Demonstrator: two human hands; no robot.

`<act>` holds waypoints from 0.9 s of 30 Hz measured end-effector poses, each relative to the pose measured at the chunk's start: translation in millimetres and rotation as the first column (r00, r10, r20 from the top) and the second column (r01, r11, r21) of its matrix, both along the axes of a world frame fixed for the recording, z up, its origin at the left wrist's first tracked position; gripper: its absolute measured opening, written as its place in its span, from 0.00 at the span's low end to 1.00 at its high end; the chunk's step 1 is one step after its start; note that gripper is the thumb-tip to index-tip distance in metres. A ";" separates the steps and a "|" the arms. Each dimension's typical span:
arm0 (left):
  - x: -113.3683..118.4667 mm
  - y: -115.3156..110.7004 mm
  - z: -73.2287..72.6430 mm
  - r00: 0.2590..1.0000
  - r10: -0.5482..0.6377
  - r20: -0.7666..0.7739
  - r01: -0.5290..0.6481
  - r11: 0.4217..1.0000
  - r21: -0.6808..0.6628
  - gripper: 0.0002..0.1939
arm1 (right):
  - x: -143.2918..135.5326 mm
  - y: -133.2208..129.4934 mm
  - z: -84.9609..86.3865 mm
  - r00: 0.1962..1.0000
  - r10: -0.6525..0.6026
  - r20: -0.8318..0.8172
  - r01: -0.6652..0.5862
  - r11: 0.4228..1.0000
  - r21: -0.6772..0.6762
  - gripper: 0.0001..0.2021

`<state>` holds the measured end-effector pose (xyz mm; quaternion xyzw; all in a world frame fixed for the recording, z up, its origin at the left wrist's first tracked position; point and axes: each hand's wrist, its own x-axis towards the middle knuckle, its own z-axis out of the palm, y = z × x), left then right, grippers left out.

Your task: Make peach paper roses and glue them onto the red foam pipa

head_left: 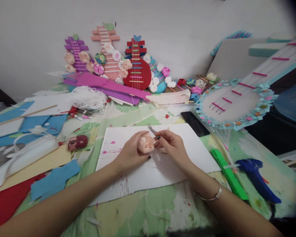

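My left hand (132, 147) is wrapped round a pale peach paper flower (146, 143), holding it above a white board (187, 141). Close by on its right, my right hand (172, 144) grips small scissors (152, 129). Their metal blades point up and away to the left, and part of a handle loop shows below the fingers. The right fingertips are at the flower's right edge; whether they touch it I cannot tell. Pink smears and scraps mark the left part of the board.
On the right lie a black phone (194, 123), a green box cutter (229, 174) and a blue glue gun (259, 179). A flower-trimmed lute model (233, 105) stands behind them. White string (88, 100) and blue sheets (55, 179) lie left; a red lute (137, 74) leans at the wall.
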<state>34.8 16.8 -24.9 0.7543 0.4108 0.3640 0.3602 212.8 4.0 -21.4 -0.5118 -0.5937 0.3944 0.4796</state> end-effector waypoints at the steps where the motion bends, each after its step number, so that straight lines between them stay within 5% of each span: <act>1: -0.1 -0.3 0.0 1.000 0.009 0.017 -0.009 1.000 -0.010 0.29 | 0.1 -0.4 1.4 1.000 0.004 -0.023 -0.004 1.000 0.002 0.08; 9: -4.2 -0.5 3.2 0.997 -0.020 0.077 0.021 1.000 -0.013 0.29 | 0.8 -4.5 7.8 0.996 0.081 -0.041 -0.075 0.990 0.122 0.09; 18: -3.8 2.5 7.3 0.924 -0.007 0.382 0.134 0.942 -0.308 0.24 | 0.5 -4.0 8.5 0.997 0.079 -0.028 -0.074 0.988 0.137 0.11; 27: -4.2 1.3 9.2 0.935 0.013 0.355 0.108 0.942 -0.318 0.22 | -1.9 -4.0 5.2 0.994 0.109 0.028 -0.112 0.987 0.114 0.10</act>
